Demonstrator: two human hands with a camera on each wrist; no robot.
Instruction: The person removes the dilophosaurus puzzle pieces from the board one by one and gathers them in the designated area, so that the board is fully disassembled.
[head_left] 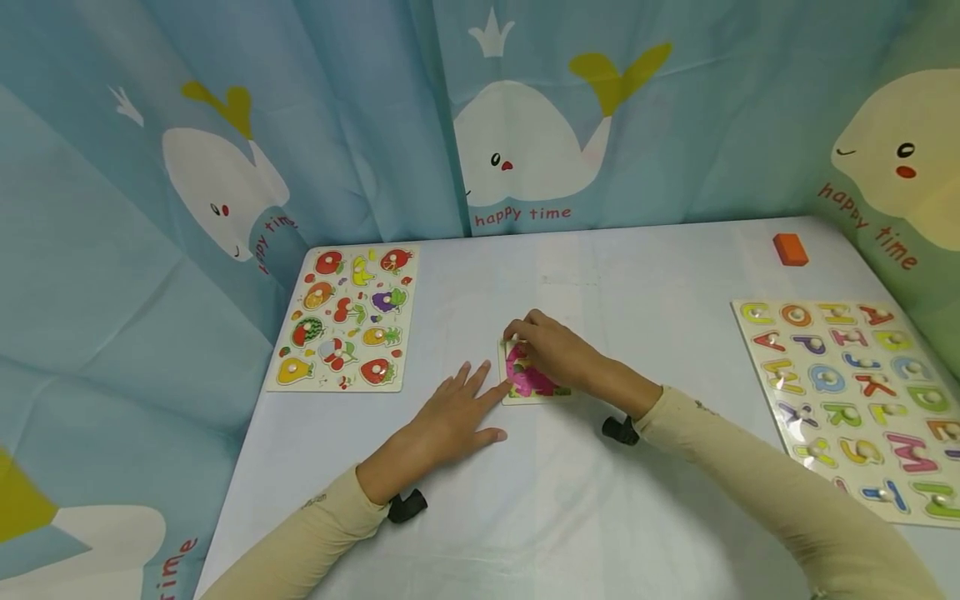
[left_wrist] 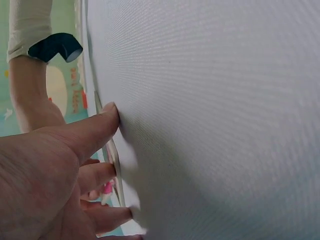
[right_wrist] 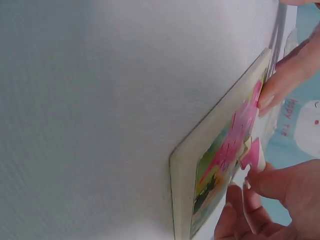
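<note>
A small jigsaw board (right_wrist: 181,165) with a pale border and a pink picture lies flat on the white table. My right hand (head_left: 558,354) is over its upper part. Between thumb and fingers it pinches a pink jigsaw piece (right_wrist: 255,154), tilted up from the picture in the right wrist view. My left hand (head_left: 450,417) lies with fingers spread at the board's left side, its index fingertip (right_wrist: 267,100) resting on the pink picture near the edge. Part of the picture is hidden under my right hand in the head view.
A fruit peg puzzle (head_left: 352,321) lies at the back left. On the right is an alphabet peg puzzle (head_left: 855,400), partly beneath my right forearm in the head view. An orange block (head_left: 791,249) sits at the back right corner. Blue printed curtains (head_left: 360,100) border the table.
</note>
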